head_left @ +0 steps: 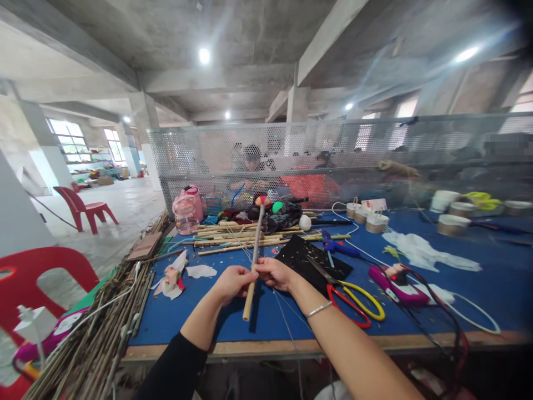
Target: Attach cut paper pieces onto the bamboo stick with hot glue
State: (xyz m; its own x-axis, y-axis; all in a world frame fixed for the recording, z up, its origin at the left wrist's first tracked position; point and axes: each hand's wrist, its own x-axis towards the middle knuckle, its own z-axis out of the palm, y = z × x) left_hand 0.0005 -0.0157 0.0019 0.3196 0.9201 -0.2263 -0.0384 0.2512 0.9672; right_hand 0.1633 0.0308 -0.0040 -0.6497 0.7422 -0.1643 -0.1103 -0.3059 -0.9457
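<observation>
My left hand (233,282) pinches a bamboo stick (249,304) near its lower, bare end, fingers closed. Right beside it, my right hand (275,273) also closes its fingertips on the stick, which tilts away from me. Its upper length looks grey and smooth, and a red and pale rounded thing shows at the far tip; whether it is attached I cannot tell. Thin strings (287,318) trail from near my hands over the table's front edge. To the right, scissors (353,300) with one red and one yellow handle lie partly on a black cloth (296,253).
A blue glue gun (339,247) and a purple power strip (400,289) with cables lie to the right. Bamboo sticks (233,240) lie behind my hands; a pile of thin stalks (112,316) lines the left. A perforated metal screen (208,150) closes the back, people beyond.
</observation>
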